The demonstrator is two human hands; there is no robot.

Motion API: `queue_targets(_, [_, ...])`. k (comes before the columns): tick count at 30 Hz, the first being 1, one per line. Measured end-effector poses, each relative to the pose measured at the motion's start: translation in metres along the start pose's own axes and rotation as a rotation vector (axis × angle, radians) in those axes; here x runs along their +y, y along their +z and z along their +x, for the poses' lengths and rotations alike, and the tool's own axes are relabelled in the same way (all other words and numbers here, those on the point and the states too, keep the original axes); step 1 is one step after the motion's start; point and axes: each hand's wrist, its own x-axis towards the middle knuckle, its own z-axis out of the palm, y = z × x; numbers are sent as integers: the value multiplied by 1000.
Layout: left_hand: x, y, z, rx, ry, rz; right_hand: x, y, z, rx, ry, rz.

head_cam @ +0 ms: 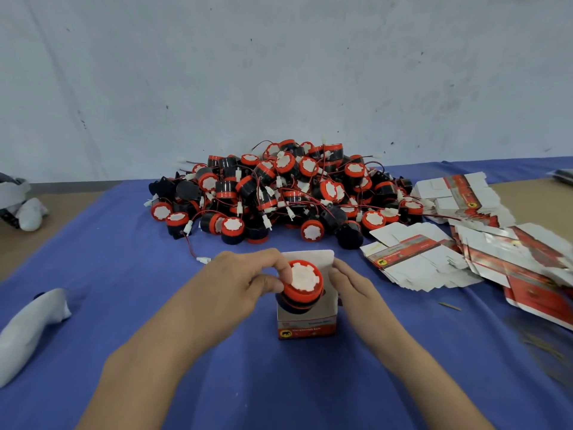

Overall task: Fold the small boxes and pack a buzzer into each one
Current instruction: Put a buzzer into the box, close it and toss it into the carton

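**Buzzer held halfway into the open box**

At the far left a white cloth bundle (29, 330) is seen lying on the blue cloth (124, 259), with bare cloth between it and the left forearm. The left hand (235, 283) is reached in from the left, and the red cap of the buzzer (302, 282) is pinched between its thumb and forefinger. The buzzer is held tilted, its black body partly inside the upright box (307, 324), whose rear flap stands open. The right hand (353, 283) is laid against the box's right wall, fingers nearly straight. Behind, the pile of buzzers (288, 193) is heaped; to the right, flat box blanks (434, 259) are spread towards the cloth's edge.
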Motion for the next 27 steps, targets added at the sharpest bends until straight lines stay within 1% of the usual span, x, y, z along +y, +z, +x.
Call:
queue_targets(3, [7,-2,4,-38,5,87,-6,7,-1,-34,-15,0])
queue_targets(11, [8,6,17,-134,-62,169,-9,10,-2,-95,-2,75])
queue_targets(14, [3,12,20,-122,-84,225,-9,12,-3,-118,-6,78])
queue_targets(16, [3,18,20,-97,-89,309,-7,15,-4,-109,-15,59])
queue_targets(19, [9,28,21,-34,-94,502,-2,21,-8,-131,-48,41])
queue_targets(22, [17,34,26,-54,-105,613,4,26,-11,-161,-80,31])
queue_targets(24, [16,39,31,-54,-95,529,6,28,-11,-159,-106,28])
queue_targets(26, [12,43,30,11,-91,292,7,30,-11,-150,-117,21])
queue_targets(27, [11,44,28,70,-94,167,6,30,-12,-143,-124,11])
